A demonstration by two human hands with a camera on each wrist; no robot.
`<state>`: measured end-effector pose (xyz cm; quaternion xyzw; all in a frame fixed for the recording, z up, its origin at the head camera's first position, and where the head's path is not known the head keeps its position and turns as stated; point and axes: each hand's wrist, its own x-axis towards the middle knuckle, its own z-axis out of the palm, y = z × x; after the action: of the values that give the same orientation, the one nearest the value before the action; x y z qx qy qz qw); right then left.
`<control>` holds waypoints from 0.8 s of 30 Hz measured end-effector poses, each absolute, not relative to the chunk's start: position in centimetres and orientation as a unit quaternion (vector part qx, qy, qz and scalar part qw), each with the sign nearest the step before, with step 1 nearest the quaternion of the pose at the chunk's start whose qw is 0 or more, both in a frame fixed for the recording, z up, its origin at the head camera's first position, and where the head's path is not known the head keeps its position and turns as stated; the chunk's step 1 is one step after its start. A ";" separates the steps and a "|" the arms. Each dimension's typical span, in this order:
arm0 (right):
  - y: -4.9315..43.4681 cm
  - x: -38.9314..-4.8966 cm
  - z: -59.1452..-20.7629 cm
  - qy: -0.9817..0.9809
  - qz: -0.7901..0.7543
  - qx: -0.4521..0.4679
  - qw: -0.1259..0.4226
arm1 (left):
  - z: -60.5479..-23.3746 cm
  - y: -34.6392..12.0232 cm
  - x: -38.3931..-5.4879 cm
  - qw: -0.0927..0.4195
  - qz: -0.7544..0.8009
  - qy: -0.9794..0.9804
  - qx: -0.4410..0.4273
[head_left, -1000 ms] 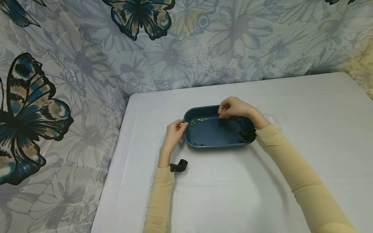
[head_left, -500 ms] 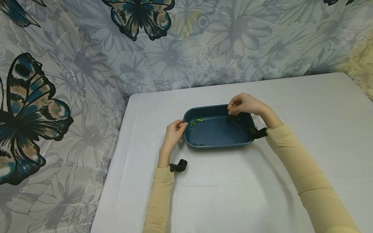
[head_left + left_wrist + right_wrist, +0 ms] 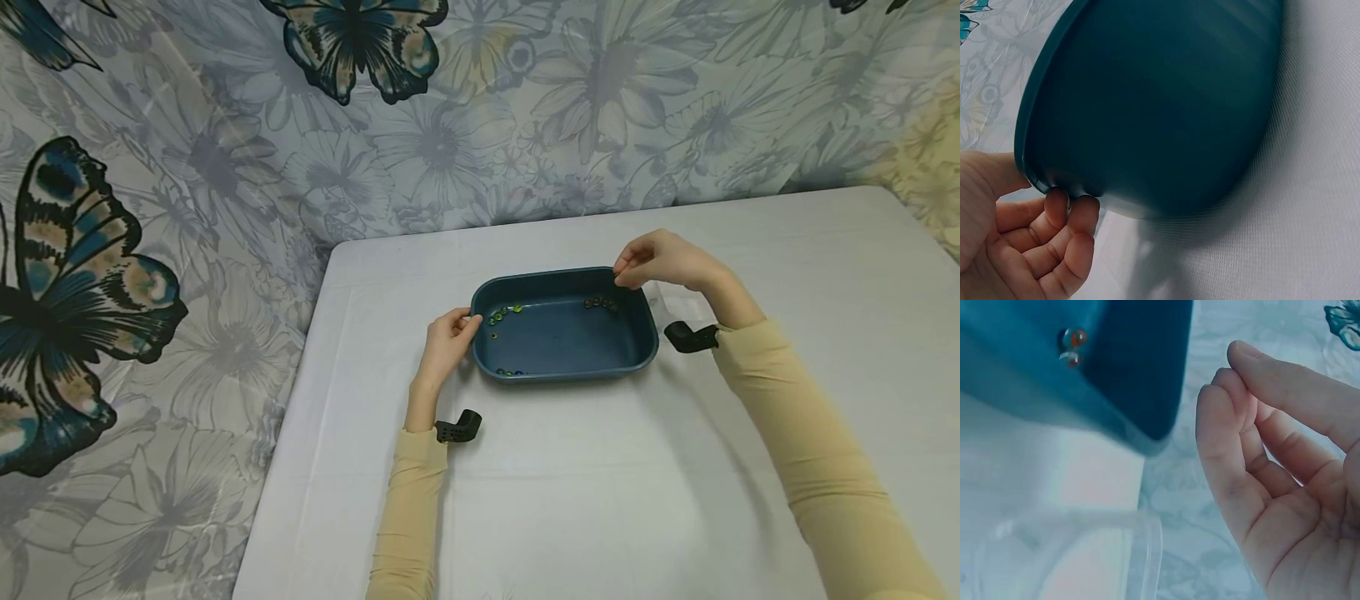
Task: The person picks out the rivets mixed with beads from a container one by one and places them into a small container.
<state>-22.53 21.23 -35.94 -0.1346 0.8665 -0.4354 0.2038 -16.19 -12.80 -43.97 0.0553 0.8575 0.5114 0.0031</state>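
A dark blue oblong tub (image 3: 558, 288) stands on the white table. My left hand (image 3: 447, 342) grips its left end, thumb over the rim and fingertips under it, as the left wrist view (image 3: 1054, 231) shows. Inside lie small glass marbles: green ones (image 3: 517, 309) at left, bluish ones (image 3: 510, 372) along the near side, and orange-brown ones (image 3: 600, 303) at the far right. My right hand (image 3: 663, 260) is above the tub's far right corner, fingers loosely bent and thumb near the fingertips. No marble shows between them in the right wrist view.
A clear plastic container (image 3: 1150, 550) stands on the table right of the tub, partly behind my right wrist in the head view. Black wrist cameras (image 3: 459, 427) sit on both wrists. A floral curtain (image 3: 450, 150) hangs behind the table.
My right hand has moved right and up, from over the tub's interior to its far right corner, uncovering the orange-brown marbles. The left hand has stayed at the left rim.
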 end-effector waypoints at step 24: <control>25.7 -20.9 -35.6 0.884 -0.415 -0.105 0.191 | -43.9 -12.7 -16.3 -0.005 0.511 0.857 0.056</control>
<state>-20.88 25.67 -35.56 -0.1050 0.8836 -0.4147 0.1906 -16.30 -12.68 -43.93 0.0564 0.8575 0.5114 -0.0049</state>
